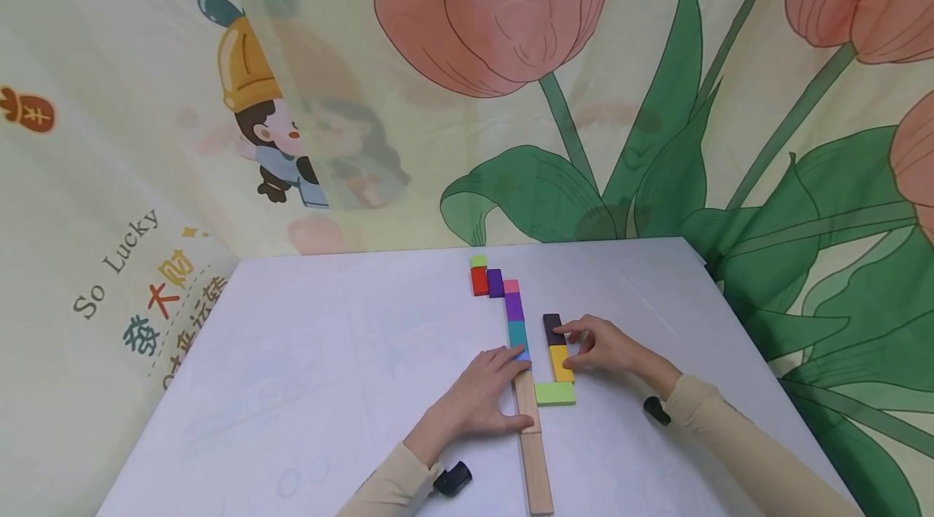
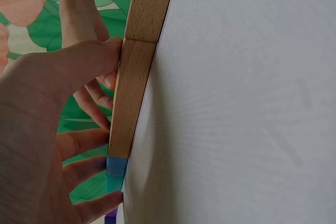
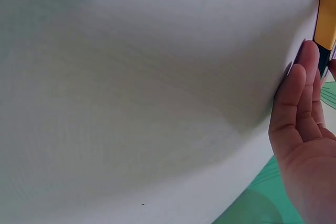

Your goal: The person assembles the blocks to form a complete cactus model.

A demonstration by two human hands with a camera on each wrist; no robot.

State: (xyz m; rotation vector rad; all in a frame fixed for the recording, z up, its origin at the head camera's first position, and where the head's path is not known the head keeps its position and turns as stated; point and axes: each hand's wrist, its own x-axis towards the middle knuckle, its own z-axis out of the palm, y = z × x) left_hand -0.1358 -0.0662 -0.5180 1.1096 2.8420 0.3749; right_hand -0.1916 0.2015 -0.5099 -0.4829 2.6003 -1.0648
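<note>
My left hand (image 1: 477, 395) lies spread over a row of blocks, thumb touching a plain wooden block (image 1: 529, 403) and fingertips at the blue block (image 2: 116, 166) and teal block (image 1: 517, 334). Its fingers are spread apart in the left wrist view. To the right, my right hand (image 1: 601, 345) touches the black block (image 1: 553, 329) with a fingertip, while its thumb is against the yellow block (image 1: 561, 364). Black and yellow stand end to end. Crosswise below them, a light green block (image 1: 555, 394) meets the wooden row's right side.
A second wooden block (image 1: 537, 472) extends the row towards me. At its far end are purple (image 1: 514, 307) and pink (image 1: 511, 286) blocks, another purple block (image 1: 495, 283), a red block (image 1: 479, 281) and a small green block (image 1: 478, 261). A white cloth covers the table (image 1: 328, 371).
</note>
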